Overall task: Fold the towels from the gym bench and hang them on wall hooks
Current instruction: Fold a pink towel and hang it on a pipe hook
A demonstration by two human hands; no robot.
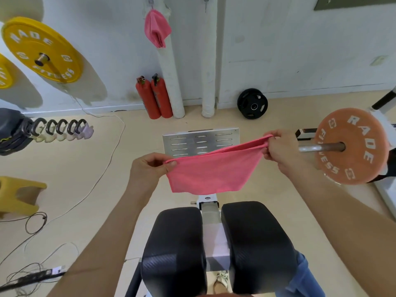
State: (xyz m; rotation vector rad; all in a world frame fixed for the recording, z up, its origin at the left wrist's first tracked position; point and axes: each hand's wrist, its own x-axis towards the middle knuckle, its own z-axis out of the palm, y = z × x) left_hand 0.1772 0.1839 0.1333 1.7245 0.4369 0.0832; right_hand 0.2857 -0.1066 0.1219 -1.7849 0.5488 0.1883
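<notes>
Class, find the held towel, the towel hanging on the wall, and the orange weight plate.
held towel (210, 170): head view, middle of the cloth.
hung towel (157, 28): head view, centre of its folds.
orange weight plate (364, 144): head view, face beside the bar.

towel above bench; second towel on wall hook behind.

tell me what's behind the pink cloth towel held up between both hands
Behind the pink cloth towel a slotted silver metal plate shows above its top edge, with beige floor around. The plate's lower part is covered and cannot be seen.
</notes>
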